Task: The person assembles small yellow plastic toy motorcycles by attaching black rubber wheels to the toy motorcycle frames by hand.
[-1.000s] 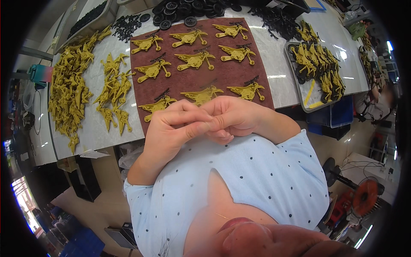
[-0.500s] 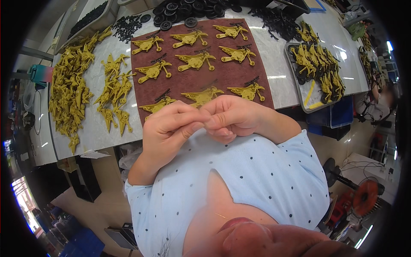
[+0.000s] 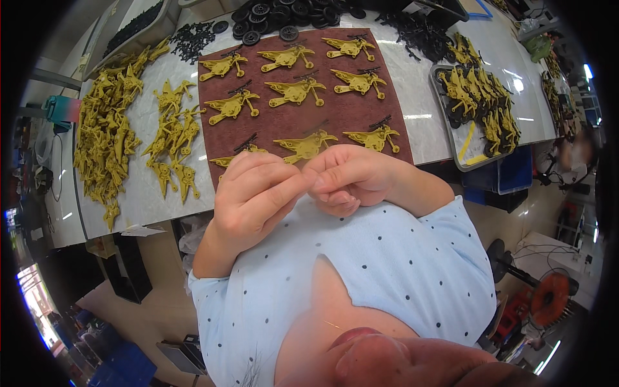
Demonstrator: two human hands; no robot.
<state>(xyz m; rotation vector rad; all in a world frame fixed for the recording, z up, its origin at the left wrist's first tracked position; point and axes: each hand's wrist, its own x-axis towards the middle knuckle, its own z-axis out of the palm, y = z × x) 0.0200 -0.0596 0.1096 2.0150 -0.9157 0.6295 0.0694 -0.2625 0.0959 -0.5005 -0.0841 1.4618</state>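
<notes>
My left hand (image 3: 255, 197) and my right hand (image 3: 354, 178) meet fingertip to fingertip in front of my chest, at the near edge of a brown-red cloth (image 3: 303, 119). Both are closed in a pinch; whatever lies between the fingers is hidden. Just beyond them on the cloth, several yellow plastic parts (image 3: 295, 92), which look like toy motorbike bodies, lie in rows, each with a thin black piece at its top. The nearest row includes a yellow part (image 3: 309, 144) right behind my fingers. My left hand partly covers another yellow part (image 3: 225, 159).
Left of the cloth lie a big heap of yellow parts (image 3: 106, 142) and a smaller group (image 3: 173, 138). Black wheels (image 3: 277, 16) and small black pieces (image 3: 191, 42) sit at the back. On the right, a grey tray (image 3: 461, 151) holds yellow-and-black assemblies. A fan (image 3: 551, 298) stands lower right.
My left hand's fingers have shifted slightly, the back of the hand turning up and the thumb dropping from sight. My right hand stays almost still. The parts on the cloth have not moved.
</notes>
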